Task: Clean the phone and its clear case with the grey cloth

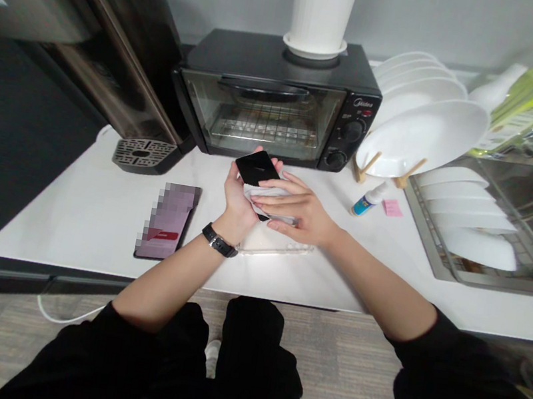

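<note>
A black smartphone (255, 167) rests in my left hand (236, 196), which grips it from beneath with the screen facing up. My right hand (297, 211) presses a pale grey cloth (267, 193) flat against the lower part of that screen, its fingers bent over the cloth. Under my hands, on the white counter, lies a clear phone case (279, 250), partly hidden. To the left is a second phone (169, 221) with its display lit and blurred out. A small spray bottle (369, 199) with a blue label stands to the right, beside a pink sticky note (392, 208).
A black toaster oven (269, 119) stands behind my hands, with a white pot (322, 13) on top. At left is a drink dispenser (145, 154). White plates (421, 136) in a wooden rack and a sink (443, 264) holding bowls (479, 248) are at right.
</note>
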